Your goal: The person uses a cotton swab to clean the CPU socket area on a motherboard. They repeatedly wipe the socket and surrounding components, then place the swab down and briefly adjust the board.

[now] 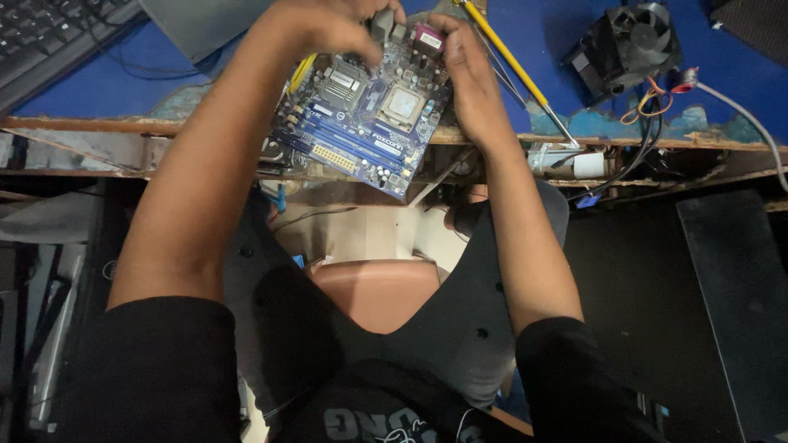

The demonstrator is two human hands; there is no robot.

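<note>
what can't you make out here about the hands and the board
- Head view: left hand fingers are cut off by the top edge.
- Right hand covers the far right edge of the blue circuit board; its grip is hidden.
- Keyboard is cut off at the corner.
- Small board parts: too small.

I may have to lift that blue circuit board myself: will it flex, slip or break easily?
The blue circuit board probably stays stiff: it overhangs the table edge flat. Likely fragile, since its top is crowded with small raised parts. The left hand and right hand grip its far end, which suggests edges are the safest hold.
</note>
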